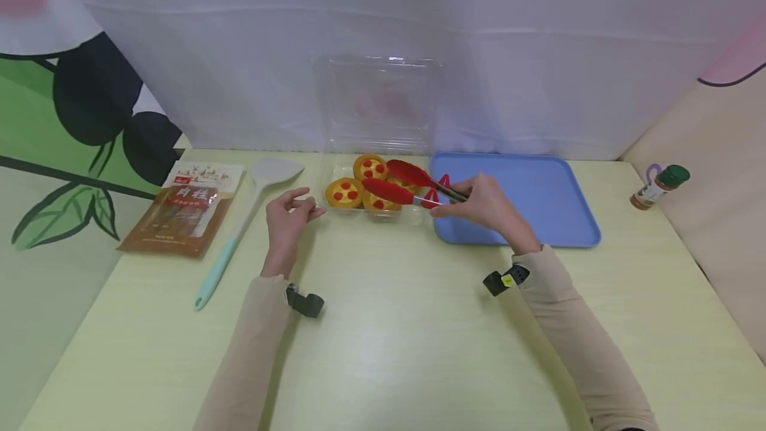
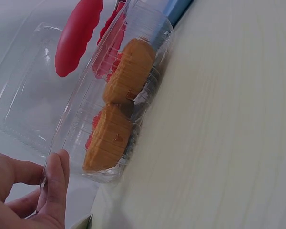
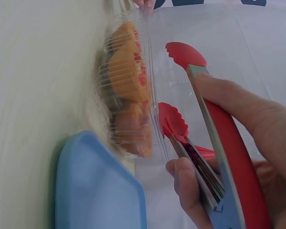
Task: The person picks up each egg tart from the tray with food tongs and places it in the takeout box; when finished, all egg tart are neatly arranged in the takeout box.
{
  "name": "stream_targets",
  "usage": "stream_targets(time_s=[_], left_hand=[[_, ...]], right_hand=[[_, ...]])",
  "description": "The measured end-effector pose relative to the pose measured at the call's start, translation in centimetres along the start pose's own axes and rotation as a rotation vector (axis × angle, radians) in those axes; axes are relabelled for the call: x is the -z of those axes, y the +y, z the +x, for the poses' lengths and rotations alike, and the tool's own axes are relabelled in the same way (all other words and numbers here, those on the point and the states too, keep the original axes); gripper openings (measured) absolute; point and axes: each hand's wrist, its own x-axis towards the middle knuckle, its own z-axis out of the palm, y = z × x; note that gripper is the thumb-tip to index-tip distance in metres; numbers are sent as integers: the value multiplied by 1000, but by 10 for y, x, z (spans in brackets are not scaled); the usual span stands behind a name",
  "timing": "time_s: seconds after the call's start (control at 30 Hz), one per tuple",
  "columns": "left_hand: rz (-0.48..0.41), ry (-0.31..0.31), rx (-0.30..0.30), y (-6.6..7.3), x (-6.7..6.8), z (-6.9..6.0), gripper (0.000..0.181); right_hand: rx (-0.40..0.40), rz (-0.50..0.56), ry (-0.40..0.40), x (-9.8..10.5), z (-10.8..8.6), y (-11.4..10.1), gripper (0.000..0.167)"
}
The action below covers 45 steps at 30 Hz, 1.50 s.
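My left hand (image 1: 286, 221) is at the left side of a clear plastic clamshell box (image 1: 383, 102), and the left wrist view shows its fingers and thumb pinching the box's rim (image 2: 63, 128). The lid stands raised at the back. Inside sit several mini pizzas (image 1: 344, 193), yellow with red spots and brown sides. From the right, my right hand (image 1: 487, 203) grips red-tipped metal tongs (image 1: 387, 190). The tong tips are spread apart over the mini pizzas, with no pizza between them that I can see. Some pizzas are partly hidden beneath the tongs.
A blue tray (image 1: 538, 198) lies right of the box, under my right hand. Farther right lies a small green-capped spice bottle (image 1: 658, 186). To the left are a spatula (image 1: 230, 245) with a mint handle and a brown food pouch (image 1: 185, 208). A pale curtain (image 1: 239, 72) hangs behind.
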Motion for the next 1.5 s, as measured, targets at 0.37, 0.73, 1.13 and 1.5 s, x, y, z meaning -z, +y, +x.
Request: stream_targets(time_s=[0.37, 0.73, 1.13, 1.5], left_hand=[[31, -21, 31, -1, -4, 1, 39], [39, -33, 29, -4, -6, 2, 38], [2, -11, 42, -3, 1, 2, 39], [-24, -9, 42, -1, 1, 3, 39]], right_hand=[[-27, 89, 117, 23, -28, 37, 41], [-122, 16, 191, 53, -78, 87, 55], [-254, -86, 251, 76, -127, 148, 60], [-405, -133, 358, 98, -175, 198, 60]])
